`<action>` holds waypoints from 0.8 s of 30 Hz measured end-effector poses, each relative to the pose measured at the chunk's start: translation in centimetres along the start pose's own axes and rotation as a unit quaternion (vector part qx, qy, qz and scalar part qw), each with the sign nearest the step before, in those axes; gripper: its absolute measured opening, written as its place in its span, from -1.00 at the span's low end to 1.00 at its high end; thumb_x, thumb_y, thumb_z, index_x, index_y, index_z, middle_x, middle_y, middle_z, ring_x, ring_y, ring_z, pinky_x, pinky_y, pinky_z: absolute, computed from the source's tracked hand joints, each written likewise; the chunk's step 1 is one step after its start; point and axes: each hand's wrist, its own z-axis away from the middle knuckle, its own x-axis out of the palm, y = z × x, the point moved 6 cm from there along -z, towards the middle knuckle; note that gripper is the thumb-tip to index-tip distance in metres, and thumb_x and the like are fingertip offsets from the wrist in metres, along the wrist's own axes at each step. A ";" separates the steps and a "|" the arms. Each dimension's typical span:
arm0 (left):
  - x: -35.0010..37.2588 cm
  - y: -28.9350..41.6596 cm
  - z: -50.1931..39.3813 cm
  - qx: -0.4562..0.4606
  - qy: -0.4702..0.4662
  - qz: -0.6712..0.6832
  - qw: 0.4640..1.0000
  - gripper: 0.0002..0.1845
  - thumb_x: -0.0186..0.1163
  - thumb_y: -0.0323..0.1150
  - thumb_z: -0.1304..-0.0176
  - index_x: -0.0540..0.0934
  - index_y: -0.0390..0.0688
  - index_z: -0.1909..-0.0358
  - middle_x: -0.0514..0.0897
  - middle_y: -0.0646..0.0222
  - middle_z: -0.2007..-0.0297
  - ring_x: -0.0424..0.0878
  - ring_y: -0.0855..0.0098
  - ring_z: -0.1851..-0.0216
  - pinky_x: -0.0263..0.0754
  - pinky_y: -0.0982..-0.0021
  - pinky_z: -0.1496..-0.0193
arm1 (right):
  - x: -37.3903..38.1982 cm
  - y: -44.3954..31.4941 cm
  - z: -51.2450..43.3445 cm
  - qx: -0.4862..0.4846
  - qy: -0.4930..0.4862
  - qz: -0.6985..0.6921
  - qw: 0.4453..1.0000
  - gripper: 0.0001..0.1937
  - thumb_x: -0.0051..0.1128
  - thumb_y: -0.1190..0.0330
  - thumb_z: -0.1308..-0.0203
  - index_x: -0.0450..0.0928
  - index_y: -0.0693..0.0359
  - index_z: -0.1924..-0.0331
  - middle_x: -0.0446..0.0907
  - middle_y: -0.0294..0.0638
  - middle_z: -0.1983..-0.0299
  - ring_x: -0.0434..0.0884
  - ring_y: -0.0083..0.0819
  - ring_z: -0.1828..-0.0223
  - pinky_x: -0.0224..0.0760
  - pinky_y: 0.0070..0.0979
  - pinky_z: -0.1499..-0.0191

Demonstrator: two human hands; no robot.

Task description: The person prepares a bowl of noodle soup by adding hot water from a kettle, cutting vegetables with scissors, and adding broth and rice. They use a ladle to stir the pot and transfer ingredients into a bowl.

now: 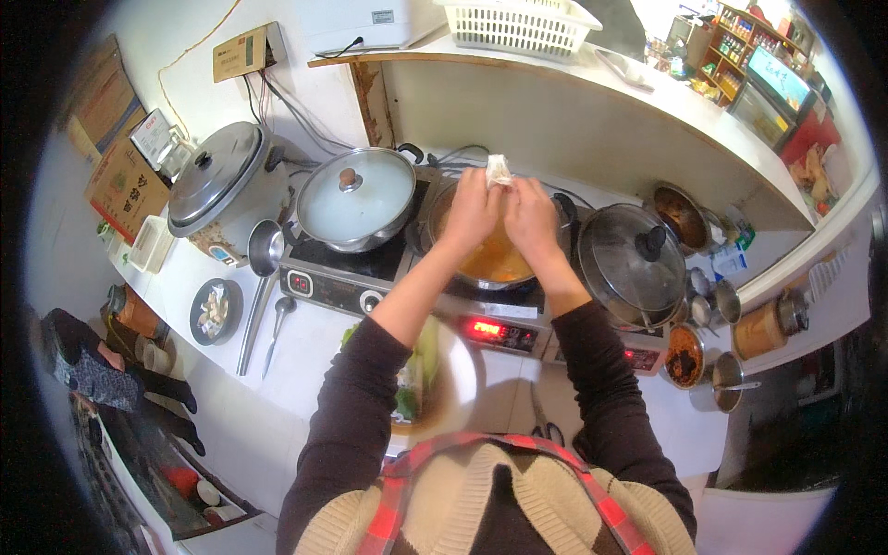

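Over a steel pot of orange-brown broth (pixel 494 262) on the middle cooktop, my left hand (pixel 472 208) and my right hand (pixel 530 211) are held close together. Between their fingertips they hold a small pale, whitish item (pixel 497 170); its exact kind cannot be told. The pot's far side is partly hidden by my hands. The cooktop's red display (pixel 491 329) is lit. Nearer to me, behind my left forearm, a large white bowl (pixel 461 378) holds green leafy vegetables (pixel 427 361). A pair of scissors (pixel 547 423) lies by the counter's near edge.
A glass-lidded pan (pixel 357 201) and a large lidded pot (pixel 222 180) stand left; another lidded pot (pixel 631 267) stands right. A ladle (pixel 260 305), spoon (pixel 277 333) and small dark bowl (pixel 215 312) lie left. Seasoning containers (pixel 685 355) crowd the right. A person (pixel 104 361) is at far left.
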 end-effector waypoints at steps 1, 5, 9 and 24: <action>0.0 0.0 0.3 0.032 0.043 0.001 0.999 -0.77 0.04 -0.33 -0.27 0.50 -0.27 0.17 0.51 -0.03 0.21 0.43 -0.03 0.10 0.32 0.12 0.03 | 0.3 0.3 0.2 0.015 -0.003 0.012 1.000 -0.82 -0.11 0.37 -0.22 0.51 0.23 0.21 0.56 0.11 0.26 0.54 0.15 0.22 0.40 -0.01 0.19; 4.3 -5.6 2.8 -0.039 -0.312 -0.243 0.918 -0.62 0.14 -0.37 -0.16 0.47 -0.31 -0.02 0.54 -0.11 0.09 0.48 -0.04 0.01 0.36 0.14 -0.07 | 3.4 3.6 2.3 0.111 -0.245 0.151 0.951 -0.71 0.02 0.34 -0.19 0.50 0.24 0.03 0.56 0.08 0.11 0.55 0.11 0.10 0.43 -0.14 0.06; 1.8 -6.9 6.5 -0.088 -0.365 -0.068 0.925 -0.48 0.09 -0.11 -0.26 0.46 -0.22 -0.16 0.52 -0.10 -0.07 0.52 0.06 -0.10 0.40 0.20 -0.11 | 3.3 6.2 5.3 0.178 -0.376 0.202 0.887 -0.66 0.10 0.14 -0.12 0.64 0.21 0.17 0.60 0.12 0.16 0.59 0.06 0.10 0.44 -0.13 0.04; -17.1 -6.1 30.0 -0.314 -0.322 -0.266 0.853 -0.71 0.14 -0.15 -0.21 0.65 -0.15 0.25 0.68 0.10 0.32 0.64 0.09 0.30 0.51 0.14 0.21 | 3.2 -1.4 9.8 -0.041 -0.156 0.167 0.973 -0.84 -0.07 0.41 -0.16 0.57 0.25 0.34 0.58 0.13 0.24 0.56 0.03 0.15 0.41 -0.12 0.11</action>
